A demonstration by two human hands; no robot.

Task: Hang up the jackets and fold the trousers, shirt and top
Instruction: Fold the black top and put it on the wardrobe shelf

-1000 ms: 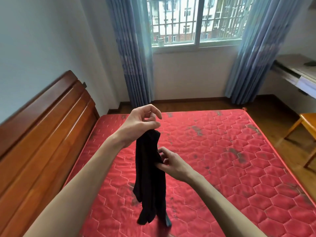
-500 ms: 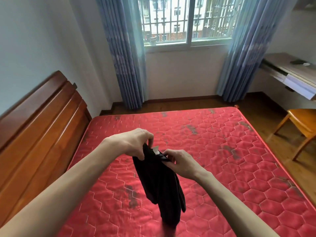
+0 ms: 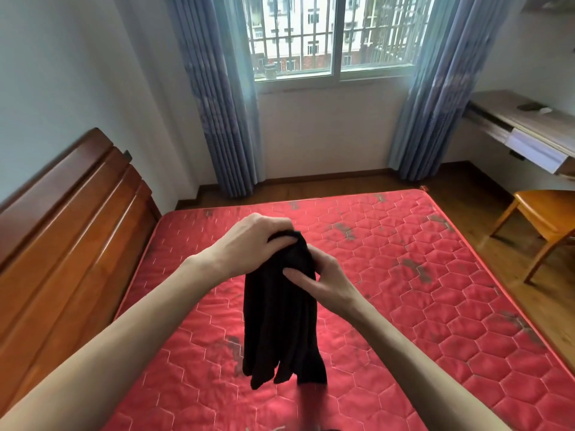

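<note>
While the black garment (image 3: 281,309) hangs bunched above the red mattress (image 3: 404,275), left hand (image 3: 249,244) clamped on its top, right hand (image 3: 314,279) pinching just below, she'd best find the edges and spread it flat before folding.

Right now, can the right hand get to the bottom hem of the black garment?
Probably yes. The right hand pinches the black garment just below the left hand, which grips the top. The hem hangs free above the red mattress, with nothing between.

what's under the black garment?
Red mattress, bare where visible. The black garment hangs above it, held by left hand and right hand; the patch directly behind the cloth is hidden.
</note>
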